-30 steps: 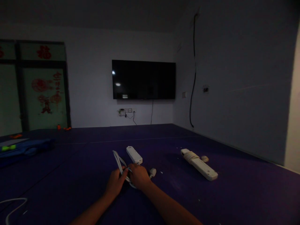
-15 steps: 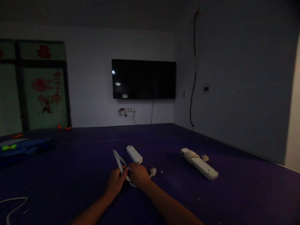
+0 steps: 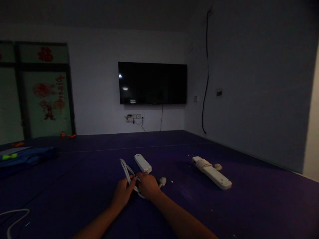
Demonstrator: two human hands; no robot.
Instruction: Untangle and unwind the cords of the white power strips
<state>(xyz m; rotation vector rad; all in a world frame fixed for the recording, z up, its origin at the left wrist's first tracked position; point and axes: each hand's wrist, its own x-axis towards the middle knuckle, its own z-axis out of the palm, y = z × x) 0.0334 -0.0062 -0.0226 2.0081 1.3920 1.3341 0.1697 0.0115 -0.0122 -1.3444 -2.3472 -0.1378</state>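
Note:
Both my hands meet on a looped white cable (image 3: 126, 171) lying on the purple floor mat (image 3: 74, 186). My left hand (image 3: 122, 194) pinches the loops from the left. My right hand (image 3: 148, 185) is closed over the same bundle from the right. The cable belongs to a white power strip (image 3: 143, 163) just beyond my hands, and its plug (image 3: 162, 181) pokes out to the right of my right hand. A second white power strip (image 3: 211, 173) with its cord wound around one end lies farther right.
A dark TV (image 3: 152, 83) hangs on the far wall above wall sockets (image 3: 134, 117). A blue bag (image 3: 25, 157) lies at the left. Another loose white cable (image 3: 15, 217) curls at the lower left. A wall (image 3: 249, 83) runs along the right.
My hands stay on the cable bundle with almost no movement. The view has shifted very slightly.

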